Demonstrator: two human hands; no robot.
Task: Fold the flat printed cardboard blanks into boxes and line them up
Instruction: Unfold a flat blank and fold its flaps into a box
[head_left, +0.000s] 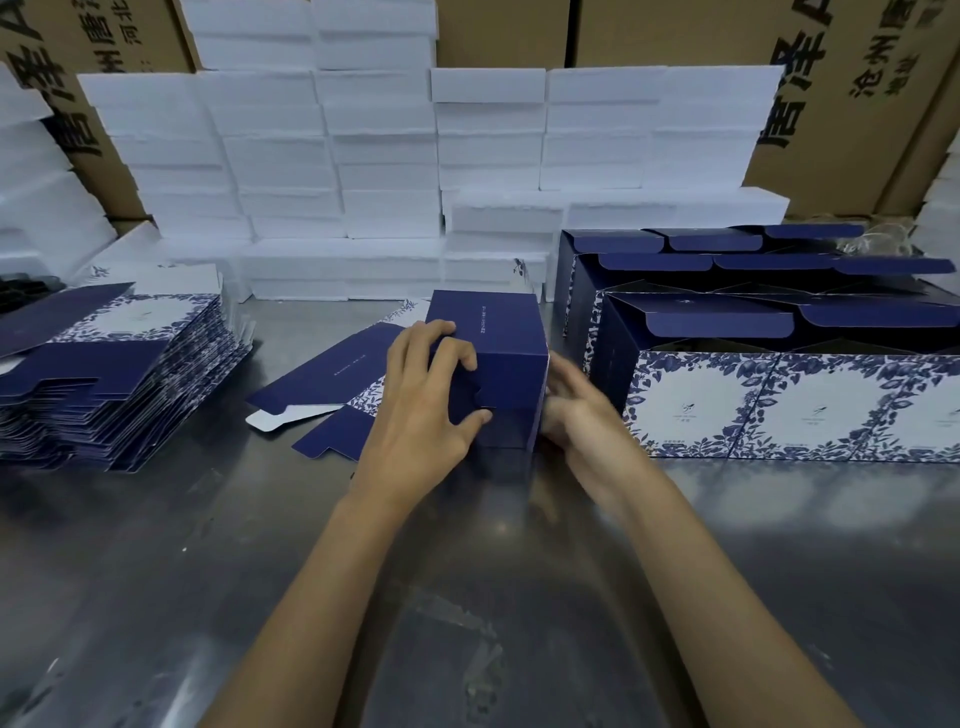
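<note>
A navy blue box (506, 358) stands on the steel table (260, 545) at the centre, partly folded, with its end flaps facing me. My left hand (423, 410) grips its near left side, fingers curled over the flaps and thumb pressing the lower flap. My right hand (576, 410) lies against the box's right side, blurred; its fingers are hidden behind the box. A flat blank (322, 376) lies just left of the box, partly under it. A tall pile of flat blanks (114, 374) sits at the left. Folded boxes (753, 364) with open lids stand in rows at the right.
White foam blocks (389, 171) are stacked along the back of the table. Behind them stand brown shipping cartons (857, 104) with black characters. More white foam (31, 182) is piled at the far left. The steel surface in front of me reflects light.
</note>
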